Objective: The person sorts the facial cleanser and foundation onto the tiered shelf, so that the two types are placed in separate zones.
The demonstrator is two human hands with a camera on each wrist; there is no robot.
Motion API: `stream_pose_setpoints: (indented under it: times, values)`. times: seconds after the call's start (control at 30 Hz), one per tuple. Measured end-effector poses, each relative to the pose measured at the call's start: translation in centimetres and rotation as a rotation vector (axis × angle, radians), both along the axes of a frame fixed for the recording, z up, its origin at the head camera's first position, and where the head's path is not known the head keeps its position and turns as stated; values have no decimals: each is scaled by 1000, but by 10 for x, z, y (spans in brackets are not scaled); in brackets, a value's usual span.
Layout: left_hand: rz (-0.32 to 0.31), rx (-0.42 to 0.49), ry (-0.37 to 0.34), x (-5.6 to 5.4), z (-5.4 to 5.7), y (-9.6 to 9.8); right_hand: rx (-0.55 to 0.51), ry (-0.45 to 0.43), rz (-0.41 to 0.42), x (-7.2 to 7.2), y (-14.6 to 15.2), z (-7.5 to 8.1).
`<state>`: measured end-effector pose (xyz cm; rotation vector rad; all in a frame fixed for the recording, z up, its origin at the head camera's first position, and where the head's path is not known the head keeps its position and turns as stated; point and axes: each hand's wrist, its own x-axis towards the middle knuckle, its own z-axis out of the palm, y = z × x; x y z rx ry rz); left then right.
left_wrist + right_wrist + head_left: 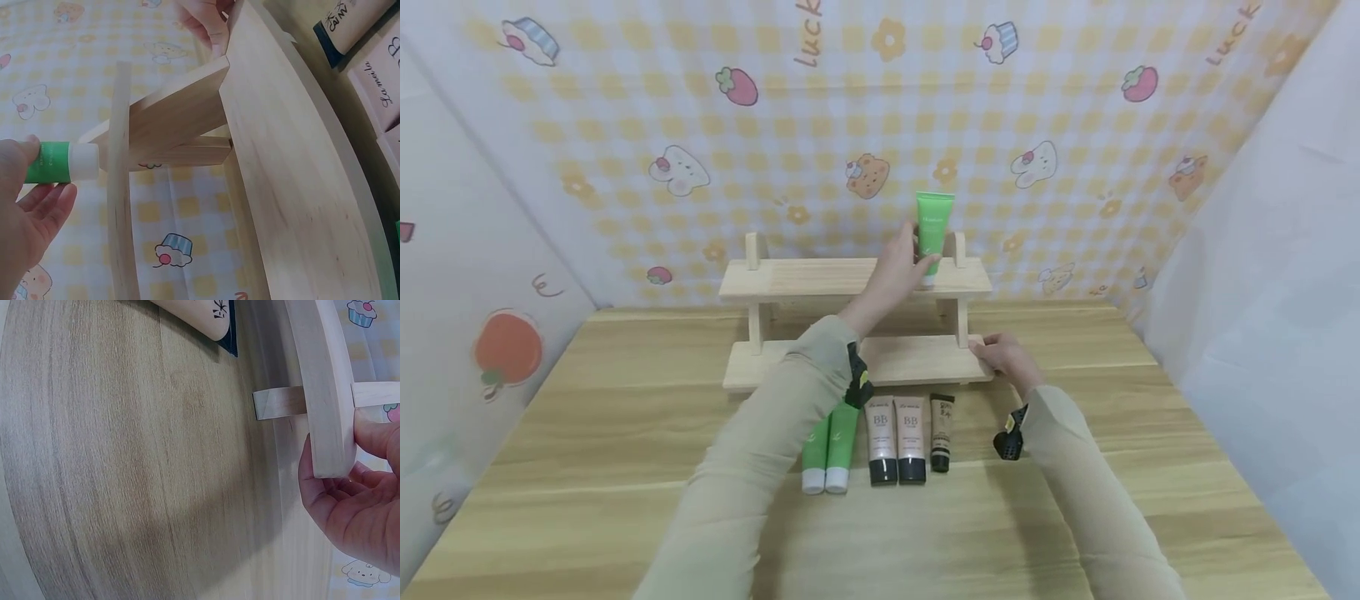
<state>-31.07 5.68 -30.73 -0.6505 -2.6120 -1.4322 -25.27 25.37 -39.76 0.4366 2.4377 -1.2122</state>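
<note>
My left hand [895, 267] holds a green squeeze tube [934, 218] by its sides, white cap down, over the right end of the upper board [820, 277] of a two-tier wooden shelf. In the left wrist view, the tube's white cap [84, 161] is close to that board; whether they touch, I cannot tell. With thumb above and fingers below, my right hand [362, 500] grips the right end of the lower board [917, 360]. Part of the lower board is hidden behind my left forearm.
On the wooden table [625, 433] before the shelf lie two green tubes [842, 437], partly covered by my left sleeve, two pink BB cream tubes [911, 437] with black caps, and a smaller beige tube [942, 429]. A patterned cloth [820, 125] hangs behind the shelf.
</note>
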Motion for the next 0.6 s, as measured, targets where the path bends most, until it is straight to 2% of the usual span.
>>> stream_pose_setpoints:
  times: [0.1, 0.33, 0.6]
  values:
    - [6, 14, 6, -5, -3, 7, 3, -2, 1, -1, 1, 0]
    - [30, 19, 25, -6, -7, 11, -20, -2, -6, -2, 0, -1]
    - [54, -51, 82, -6, -11, 15, -3, -16, -28, -3, 0, -1]
